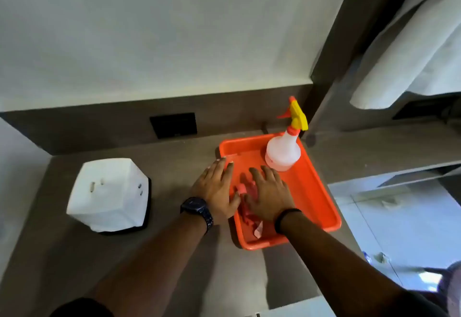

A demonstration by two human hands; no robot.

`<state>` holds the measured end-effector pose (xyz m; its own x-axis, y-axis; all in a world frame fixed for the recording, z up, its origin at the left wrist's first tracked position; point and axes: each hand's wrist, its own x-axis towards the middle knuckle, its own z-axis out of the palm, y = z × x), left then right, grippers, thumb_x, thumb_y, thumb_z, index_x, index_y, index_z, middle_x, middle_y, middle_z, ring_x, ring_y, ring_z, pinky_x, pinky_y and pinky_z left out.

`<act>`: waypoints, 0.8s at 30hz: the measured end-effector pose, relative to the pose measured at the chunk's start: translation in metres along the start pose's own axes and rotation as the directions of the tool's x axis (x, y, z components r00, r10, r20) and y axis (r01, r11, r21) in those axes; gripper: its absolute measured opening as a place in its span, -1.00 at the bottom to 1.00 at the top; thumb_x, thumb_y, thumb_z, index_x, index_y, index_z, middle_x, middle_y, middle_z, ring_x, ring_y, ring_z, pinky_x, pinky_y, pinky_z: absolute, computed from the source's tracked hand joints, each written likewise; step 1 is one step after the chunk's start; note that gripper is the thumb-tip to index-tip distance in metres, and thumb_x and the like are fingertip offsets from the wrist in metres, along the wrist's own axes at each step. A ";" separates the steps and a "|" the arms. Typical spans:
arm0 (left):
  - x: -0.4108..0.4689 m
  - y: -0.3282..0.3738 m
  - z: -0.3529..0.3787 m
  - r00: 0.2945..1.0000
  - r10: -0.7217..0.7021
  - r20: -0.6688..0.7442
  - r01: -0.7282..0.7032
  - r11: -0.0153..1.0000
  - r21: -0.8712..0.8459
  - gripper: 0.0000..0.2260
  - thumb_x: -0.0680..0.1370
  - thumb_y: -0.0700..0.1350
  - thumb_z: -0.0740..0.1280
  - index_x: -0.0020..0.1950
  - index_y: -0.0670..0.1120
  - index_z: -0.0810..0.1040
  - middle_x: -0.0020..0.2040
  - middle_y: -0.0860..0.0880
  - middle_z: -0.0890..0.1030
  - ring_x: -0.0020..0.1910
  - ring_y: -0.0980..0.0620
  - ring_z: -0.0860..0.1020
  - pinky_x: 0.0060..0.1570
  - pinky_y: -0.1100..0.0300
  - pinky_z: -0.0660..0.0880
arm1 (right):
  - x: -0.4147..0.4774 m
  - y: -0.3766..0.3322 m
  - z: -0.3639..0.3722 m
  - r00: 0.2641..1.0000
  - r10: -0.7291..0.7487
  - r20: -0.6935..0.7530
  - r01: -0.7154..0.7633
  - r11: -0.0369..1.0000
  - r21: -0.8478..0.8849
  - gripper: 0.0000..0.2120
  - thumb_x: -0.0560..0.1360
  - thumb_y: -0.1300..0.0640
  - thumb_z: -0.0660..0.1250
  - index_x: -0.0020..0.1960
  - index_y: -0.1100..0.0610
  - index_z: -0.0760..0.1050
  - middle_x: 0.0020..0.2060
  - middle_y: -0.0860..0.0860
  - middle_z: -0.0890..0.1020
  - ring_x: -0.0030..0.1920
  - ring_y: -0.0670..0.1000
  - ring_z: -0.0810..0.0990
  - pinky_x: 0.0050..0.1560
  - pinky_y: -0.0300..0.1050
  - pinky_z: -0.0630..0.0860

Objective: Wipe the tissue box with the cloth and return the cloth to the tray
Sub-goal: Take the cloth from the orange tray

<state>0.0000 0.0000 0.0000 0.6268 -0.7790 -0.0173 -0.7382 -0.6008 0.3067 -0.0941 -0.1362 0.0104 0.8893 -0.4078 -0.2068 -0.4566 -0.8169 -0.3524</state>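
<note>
A white tissue box (109, 193) on a black base stands on the grey counter at the left. To its right lies an orange tray (321, 204) with a reddish-pink cloth (245, 210) in its near half. Both my hands rest flat over that cloth. My left hand (217, 189), with a dark watch on the wrist, reaches over the tray's left rim. My right hand (270, 192), with a black wristband, lies on the cloth inside the tray. Fingers of both are spread, not curled around the cloth. Most of the cloth is hidden under my palms.
A white spray bottle (283, 153) with a yellow and orange trigger head stands in the tray's far right corner. A black wall socket (173, 124) sits on the back panel. White fabric (409, 50) hangs at the upper right. The counter edge drops to a light floor on the right.
</note>
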 end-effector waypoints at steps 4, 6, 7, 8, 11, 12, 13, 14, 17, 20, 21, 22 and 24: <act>-0.001 0.003 0.038 0.993 -0.114 -0.002 0.113 0.985 -0.129 -0.37 0.50 0.06 0.06 0.51 -0.17 0.00 0.55 -0.22 0.04 0.51 -0.17 0.06 0.47 -0.12 0.04 | 0.000 0.016 0.029 0.993 -0.017 0.120 0.026 0.997 -0.074 -0.32 0.47 -0.33 0.14 0.50 -0.09 0.13 0.56 0.16 0.22 0.57 0.26 0.11 0.50 0.32 0.18; -0.001 0.004 0.051 0.993 -0.119 -0.009 0.117 0.984 -0.136 -0.38 0.53 0.04 0.02 0.52 -0.14 -0.09 0.56 -0.19 -0.05 0.52 -0.15 0.00 0.46 -0.08 -0.01 | 0.002 0.022 0.037 0.994 -0.036 0.105 0.045 0.995 -0.090 -0.31 0.46 -0.36 0.14 0.50 -0.10 0.13 0.55 0.14 0.22 0.57 0.27 0.11 0.47 0.34 0.20; 0.000 0.003 0.054 0.993 -0.118 -0.019 0.115 0.985 -0.128 -0.38 0.54 0.04 0.02 0.51 -0.13 -0.13 0.56 -0.18 -0.08 0.52 -0.14 -0.02 0.46 -0.06 -0.04 | 0.004 0.025 0.039 0.995 -0.041 0.088 0.050 0.993 -0.104 -0.32 0.46 -0.36 0.15 0.49 -0.10 0.14 0.54 0.14 0.24 0.56 0.26 0.13 0.45 0.34 0.24; 0.001 0.003 0.054 0.993 -0.116 -0.016 0.114 0.987 -0.117 -0.38 0.55 0.04 0.02 0.51 -0.13 -0.15 0.57 -0.17 -0.10 0.53 -0.14 -0.04 0.45 -0.04 -0.07 | 0.006 0.025 0.039 0.997 -0.041 0.073 0.049 0.992 -0.119 -0.34 0.46 -0.34 0.16 0.48 -0.10 0.16 0.51 0.13 0.27 0.53 0.26 0.16 0.40 0.33 0.29; 0.002 0.002 0.054 0.992 -0.124 0.025 0.126 0.987 -0.104 -0.35 0.53 0.11 0.03 0.51 -0.10 -0.16 0.57 -0.15 -0.10 0.53 -0.13 -0.05 0.46 -0.06 -0.07 | 0.011 0.024 0.040 0.999 -0.044 0.030 0.048 0.988 -0.149 -0.44 0.47 -0.21 0.21 0.42 -0.08 0.23 0.41 0.11 0.37 0.44 0.24 0.26 0.25 0.28 0.41; 0.001 0.000 0.050 0.992 -0.120 0.037 0.123 0.988 -0.096 -0.33 0.53 0.14 0.06 0.51 -0.10 -0.14 0.57 -0.15 -0.08 0.53 -0.13 -0.05 0.46 -0.09 -0.05 | 0.013 0.024 0.041 0.999 -0.045 0.014 0.047 0.988 -0.148 -0.48 0.48 -0.17 0.22 0.40 -0.07 0.26 0.38 0.11 0.40 0.41 0.23 0.28 0.21 0.26 0.42; 0.001 -0.002 0.045 0.992 -0.113 0.052 0.117 0.989 -0.085 -0.30 0.52 0.19 0.10 0.51 -0.09 -0.11 0.57 -0.15 -0.05 0.53 -0.13 -0.05 0.47 -0.11 -0.03 | 0.014 0.024 0.041 0.999 -0.034 -0.003 0.034 0.991 -0.133 -0.50 0.48 -0.13 0.24 0.39 -0.06 0.29 0.35 0.12 0.42 0.39 0.24 0.30 0.20 0.24 0.42; 0.003 -0.006 0.037 0.993 -0.103 0.060 0.107 0.991 -0.080 -0.27 0.50 0.23 0.13 0.51 -0.10 -0.08 0.56 -0.16 -0.01 0.52 -0.13 -0.04 0.47 -0.13 -0.01 | 0.016 0.025 0.040 1.000 -0.008 -0.024 0.006 0.996 -0.087 -0.51 0.49 -0.10 0.26 0.38 -0.04 0.31 0.33 0.13 0.45 0.38 0.25 0.33 0.20 0.22 0.42; 0.002 -0.026 -0.007 0.998 -0.070 0.000 0.069 0.997 -0.034 -0.21 0.43 0.33 0.15 0.50 -0.12 0.07 0.53 -0.22 0.14 0.51 -0.17 0.08 0.46 -0.13 0.11 | 0.021 0.012 0.026 0.974 0.158 -0.161 -0.111 0.957 0.268 -0.50 0.46 0.01 0.34 0.37 0.07 0.38 0.28 0.22 0.51 0.29 0.33 0.41 0.25 0.19 0.39; -0.004 -0.060 -0.069 0.987 -0.035 -0.160 0.031 0.999 -0.026 -0.23 0.39 0.34 0.23 0.43 -0.13 0.29 0.43 -0.24 0.34 0.42 -0.21 0.29 0.38 -0.13 0.30 | 0.026 -0.039 0.007 0.882 0.190 -0.431 0.090 0.830 0.551 -0.55 0.38 0.12 0.36 0.25 0.22 0.49 0.11 0.27 0.60 0.12 0.34 0.53 0.20 0.18 0.42; -0.009 -0.075 -0.089 0.978 -0.020 -0.210 0.018 1.000 -0.010 -0.22 0.37 0.36 0.24 0.41 -0.14 0.33 0.40 -0.24 0.39 0.39 -0.21 0.34 0.36 -0.11 0.33 | 0.027 -0.064 0.004 0.870 0.175 -0.460 0.170 0.770 0.615 -0.55 0.35 0.11 0.33 0.22 0.21 0.51 0.06 0.24 0.62 0.08 0.30 0.56 0.17 0.17 0.46; -0.015 -0.090 -0.107 0.971 -0.008 -0.238 0.013 1.000 0.016 -0.20 0.35 0.39 0.23 0.40 -0.14 0.35 0.37 -0.22 0.41 0.36 -0.19 0.37 0.34 -0.08 0.35 | 0.027 -0.088 0.003 0.881 0.156 -0.446 0.223 0.695 0.684 -0.56 0.33 0.09 0.31 0.19 0.18 0.52 0.03 0.21 0.63 0.04 0.27 0.58 0.12 0.15 0.49; -0.030 -0.120 -0.135 0.982 -0.023 -0.190 0.034 0.998 0.053 -0.08 0.27 0.50 0.21 0.43 -0.08 0.29 0.39 -0.17 0.39 0.35 -0.15 0.36 0.31 -0.08 0.36 | 0.024 -0.132 0.010 0.939 0.137 -0.315 0.202 0.524 0.828 -0.65 0.37 0.15 0.32 0.16 0.11 0.51 -0.06 0.18 0.64 -0.09 0.21 0.64 -0.07 0.12 0.57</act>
<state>0.1030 0.1197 0.0926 0.6797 -0.7166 0.1563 -0.7287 -0.6357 0.2547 -0.0127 -0.0341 0.0427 0.7805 -0.6235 0.0452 -0.0807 -0.1722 -0.9817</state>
